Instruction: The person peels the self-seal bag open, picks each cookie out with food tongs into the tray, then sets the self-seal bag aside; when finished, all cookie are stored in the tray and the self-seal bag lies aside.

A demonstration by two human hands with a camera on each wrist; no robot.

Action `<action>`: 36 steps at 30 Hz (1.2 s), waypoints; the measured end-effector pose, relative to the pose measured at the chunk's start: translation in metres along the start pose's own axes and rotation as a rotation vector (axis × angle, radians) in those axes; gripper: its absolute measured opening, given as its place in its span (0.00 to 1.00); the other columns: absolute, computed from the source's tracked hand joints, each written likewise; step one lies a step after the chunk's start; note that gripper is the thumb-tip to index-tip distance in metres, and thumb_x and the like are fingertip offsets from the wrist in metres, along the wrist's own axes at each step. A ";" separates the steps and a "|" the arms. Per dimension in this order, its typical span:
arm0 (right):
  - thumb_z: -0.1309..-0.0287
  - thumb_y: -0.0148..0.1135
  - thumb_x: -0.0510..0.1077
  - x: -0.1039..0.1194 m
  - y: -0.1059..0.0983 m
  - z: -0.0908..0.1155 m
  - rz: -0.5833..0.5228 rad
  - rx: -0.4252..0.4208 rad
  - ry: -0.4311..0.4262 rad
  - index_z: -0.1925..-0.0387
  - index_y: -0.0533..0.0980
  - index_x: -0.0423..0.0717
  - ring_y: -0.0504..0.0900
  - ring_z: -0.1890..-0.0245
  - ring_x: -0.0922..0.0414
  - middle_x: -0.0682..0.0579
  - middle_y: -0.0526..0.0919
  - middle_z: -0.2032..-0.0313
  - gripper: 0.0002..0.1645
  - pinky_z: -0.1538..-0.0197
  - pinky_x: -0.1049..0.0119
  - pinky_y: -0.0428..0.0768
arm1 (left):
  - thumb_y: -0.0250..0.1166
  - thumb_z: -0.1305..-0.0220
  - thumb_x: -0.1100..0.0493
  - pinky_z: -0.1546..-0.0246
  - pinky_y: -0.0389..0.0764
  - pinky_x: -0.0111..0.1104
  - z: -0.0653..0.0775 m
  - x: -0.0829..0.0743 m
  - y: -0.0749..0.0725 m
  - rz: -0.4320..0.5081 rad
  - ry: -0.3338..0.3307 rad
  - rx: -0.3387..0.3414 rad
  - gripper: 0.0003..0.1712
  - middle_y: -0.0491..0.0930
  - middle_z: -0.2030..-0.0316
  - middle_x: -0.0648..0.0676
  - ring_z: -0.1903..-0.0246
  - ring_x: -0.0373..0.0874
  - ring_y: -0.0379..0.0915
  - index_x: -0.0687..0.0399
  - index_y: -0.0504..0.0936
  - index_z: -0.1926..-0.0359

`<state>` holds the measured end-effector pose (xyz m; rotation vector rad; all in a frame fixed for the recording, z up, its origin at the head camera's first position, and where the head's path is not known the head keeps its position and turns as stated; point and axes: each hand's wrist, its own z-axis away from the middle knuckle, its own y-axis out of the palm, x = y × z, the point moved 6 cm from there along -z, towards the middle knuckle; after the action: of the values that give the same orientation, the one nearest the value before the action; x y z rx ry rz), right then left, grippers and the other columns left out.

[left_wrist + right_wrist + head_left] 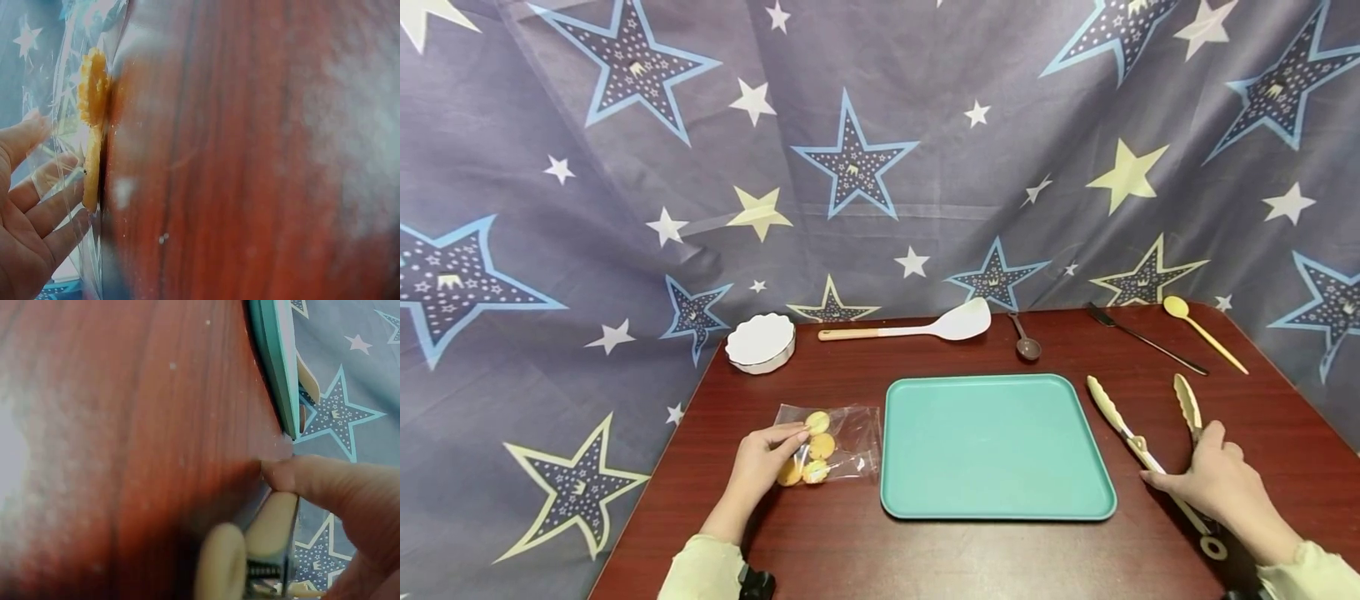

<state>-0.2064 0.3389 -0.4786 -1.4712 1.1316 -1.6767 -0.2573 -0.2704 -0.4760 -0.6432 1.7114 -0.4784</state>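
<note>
In the head view my left hand point(767, 458) reaches over a clear plastic bag point(857, 442) holding several round yellow cookies point(822, 447). Seen from the left wrist, the fingers of that hand point(37, 219) are fairly straight and touch the bag's film beside the cookies point(94, 87), thumb apart from them. My right hand point(1221, 479) grips a pair of tongs point(1138, 446) lying on the table, its thumb on one arm and its fingers around the other. The tongs' arms are spread, with cream tips pointing away. From the right wrist, the tongs' ring end point(222, 562) shows up close.
A turquoise tray point(992, 450) lies between my hands. Along the back are a white fluted dish point(762, 343), a white spatula point(958, 322) with a wooden handle, a brown measuring spoon point(1027, 346), a black fork point(1150, 340) and a yellow spoon point(1206, 333). A star-patterned cloth point(880, 242) hangs behind.
</note>
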 end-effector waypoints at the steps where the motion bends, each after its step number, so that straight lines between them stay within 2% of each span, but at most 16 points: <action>1: 0.68 0.79 0.63 -0.002 0.000 0.000 -0.010 0.007 0.010 0.58 0.52 0.22 0.72 0.74 0.31 0.26 0.64 0.71 0.60 0.74 0.42 0.72 | 0.72 0.42 0.58 0.42 0.73 0.45 0.000 0.000 0.000 0.001 0.000 0.001 0.08 0.86 0.58 0.53 0.50 0.48 0.80 0.56 0.90 0.62; 3: 0.65 0.78 0.64 -0.003 -0.003 0.000 -0.016 0.010 0.010 0.58 0.56 0.20 0.72 0.72 0.31 0.26 0.65 0.70 0.58 0.73 0.42 0.72 | 0.72 0.42 0.59 0.42 0.73 0.45 0.000 0.000 0.001 0.003 0.000 0.000 0.09 0.86 0.58 0.53 0.50 0.48 0.80 0.57 0.90 0.62; 8: 0.55 0.73 0.63 0.000 -0.012 0.000 -0.014 0.024 -0.037 0.50 0.61 0.16 0.71 0.65 0.29 0.23 0.66 0.65 0.57 0.69 0.41 0.72 | 0.72 0.42 0.59 0.43 0.73 0.45 0.000 -0.001 0.001 0.004 0.003 -0.005 0.09 0.86 0.59 0.54 0.50 0.49 0.80 0.57 0.90 0.62; 11: 0.53 0.72 0.63 0.004 -0.019 -0.002 -0.024 0.022 -0.049 0.45 0.58 0.17 0.70 0.64 0.27 0.23 0.64 0.62 0.58 0.68 0.39 0.72 | 0.72 0.42 0.58 0.43 0.74 0.45 0.000 -0.002 0.001 0.005 0.007 -0.005 0.09 0.87 0.59 0.53 0.50 0.49 0.80 0.57 0.90 0.62; 15: 0.48 0.69 0.62 0.017 -0.026 -0.001 -0.039 -0.032 -0.112 0.36 0.52 0.20 0.69 0.58 0.25 0.19 0.64 0.55 0.60 0.64 0.35 0.70 | 0.72 0.42 0.58 0.43 0.74 0.44 0.000 -0.002 0.001 0.006 0.010 -0.004 0.08 0.87 0.59 0.53 0.51 0.48 0.81 0.56 0.90 0.62; 19: 0.46 0.68 0.60 0.041 -0.032 0.000 -0.064 -0.114 -0.234 0.34 0.53 0.22 0.69 0.52 0.25 0.19 0.68 0.50 0.58 0.60 0.32 0.69 | 0.72 0.42 0.58 0.43 0.74 0.45 0.000 -0.001 0.001 0.004 0.005 -0.005 0.08 0.87 0.59 0.52 0.50 0.48 0.81 0.55 0.90 0.62; 22: 0.47 0.70 0.58 0.063 -0.035 0.002 -0.095 -0.164 -0.335 0.34 0.57 0.25 0.73 0.52 0.28 0.23 0.71 0.48 0.55 0.60 0.33 0.70 | 0.72 0.42 0.58 0.43 0.74 0.45 0.001 -0.001 0.001 0.004 0.007 -0.004 0.08 0.87 0.59 0.53 0.50 0.49 0.80 0.55 0.90 0.62; 25: 0.47 0.71 0.55 0.086 -0.035 0.005 -0.110 -0.185 -0.420 0.34 0.61 0.29 0.79 0.66 0.41 0.28 0.75 0.50 0.50 0.64 0.39 0.73 | 0.72 0.42 0.57 0.43 0.74 0.46 0.001 -0.001 0.001 0.005 0.012 -0.003 0.09 0.87 0.59 0.53 0.50 0.49 0.81 0.55 0.90 0.62; 27: 0.47 0.72 0.54 0.101 -0.033 0.008 -0.115 -0.181 -0.464 0.35 0.63 0.31 0.76 0.75 0.53 0.33 0.78 0.53 0.47 0.68 0.47 0.74 | 0.72 0.42 0.57 0.43 0.74 0.45 0.001 -0.001 0.000 0.007 0.011 -0.003 0.09 0.87 0.59 0.53 0.50 0.49 0.81 0.55 0.90 0.62; 29: 0.46 0.71 0.52 0.116 -0.030 0.010 -0.114 -0.168 -0.505 0.36 0.66 0.32 0.71 0.78 0.60 0.36 0.80 0.54 0.44 0.70 0.53 0.72 | 0.72 0.42 0.57 0.43 0.74 0.45 0.001 -0.001 0.000 0.007 0.010 -0.002 0.09 0.87 0.59 0.52 0.50 0.49 0.81 0.55 0.90 0.62; 33: 0.44 0.70 0.49 0.143 -0.021 0.015 -0.104 -0.129 -0.595 0.37 0.70 0.34 0.82 0.66 0.49 0.35 0.81 0.50 0.38 0.65 0.50 0.77 | 0.72 0.43 0.57 0.43 0.74 0.45 0.001 -0.002 0.000 0.009 0.006 0.000 0.09 0.87 0.59 0.52 0.50 0.48 0.81 0.55 0.90 0.62; 36: 0.43 0.69 0.48 0.163 -0.013 0.020 -0.089 -0.097 -0.662 0.38 0.73 0.37 0.83 0.62 0.50 0.39 0.81 0.48 0.34 0.64 0.51 0.78 | 0.73 0.43 0.58 0.43 0.74 0.45 0.001 -0.003 0.000 0.012 0.004 -0.001 0.09 0.87 0.59 0.53 0.51 0.48 0.81 0.56 0.90 0.62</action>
<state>-0.2153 0.1971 -0.3953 -1.9575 0.7881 -1.0520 -0.2555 -0.2689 -0.4741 -0.6323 1.7185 -0.4709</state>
